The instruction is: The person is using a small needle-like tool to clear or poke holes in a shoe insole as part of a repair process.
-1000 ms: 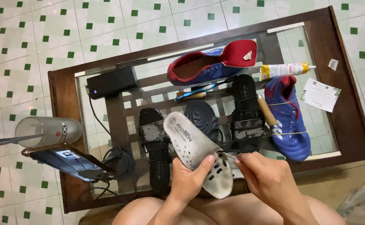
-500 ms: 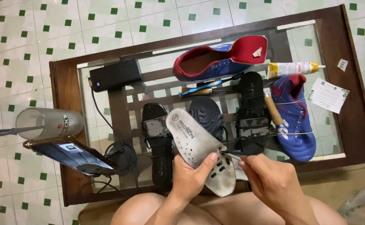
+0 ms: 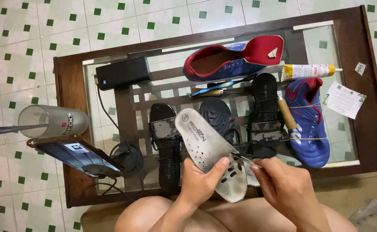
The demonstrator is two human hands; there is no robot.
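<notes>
step: left hand (image 3: 203,182) fingers clamped on the grey insole (image 3: 210,150), held above the near edge; right hand (image 3: 283,189) fingers pinched on a thin metal tool (image 3: 245,159) at its edge | next: likely steady, fine pressure | surface (image 3: 68,129): glass-topped, dark wood, strewn with shoes, sandals, a glue tube (image 3: 309,71) | room: green-dotted tiled floor (image 3: 33,43)

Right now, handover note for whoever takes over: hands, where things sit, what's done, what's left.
Left hand grips the grey insole, held over the table's near edge.
Right hand pinches a thin metal tool, tip at the insole's right edge.
On the glass table: two blue-and-red shoes, black sandals, glue tube.
Done: insole is out of the shoe.
Left: work on the insole edge looks unfinished; glue tube untouched.
</notes>
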